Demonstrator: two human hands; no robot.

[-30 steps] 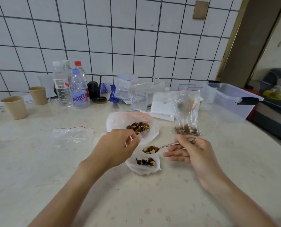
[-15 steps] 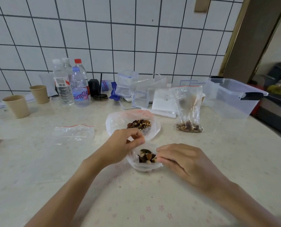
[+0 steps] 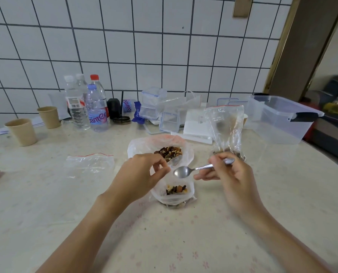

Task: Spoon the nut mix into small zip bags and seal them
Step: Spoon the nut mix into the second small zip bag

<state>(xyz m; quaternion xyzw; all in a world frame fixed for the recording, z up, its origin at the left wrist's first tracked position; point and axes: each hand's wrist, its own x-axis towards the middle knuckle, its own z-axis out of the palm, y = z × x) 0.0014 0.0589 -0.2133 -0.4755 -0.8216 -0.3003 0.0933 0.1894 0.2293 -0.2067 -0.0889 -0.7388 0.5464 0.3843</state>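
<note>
One metal spoon (image 3: pixel 193 170) hangs just above the small zip bag (image 3: pixel 173 193); its long axis runs left-right with a slight tilt, bowl toward the left hand (image 3: pixel 142 175), handle tip rising to the right; bowl faces up, shiny, no nuts in it; right hand (image 3: pixel 231 174) pinches the handle, fingers curled round it; left hand pinches the small zip bag's near-left rim, thumb and fingers together on the plastic, mouth held open upward; small zip bag stands on the table (image 3: pixel 46 203), clear, part filled with brown, dark and yellowish nut mix; beyond it, just behind the spoon, a larger open bag (image 3: pixel 144 146) holds the nut mix supply (image 3: pixel 169 151); right of that an upright clear bag (image 3: pixel 226 127) with red zip edge; left of the small zip bag, well apart, a flat empty bag (image 3: pixel 89 162); bare tabletop lies near, left and right of the small zip bag.
</note>
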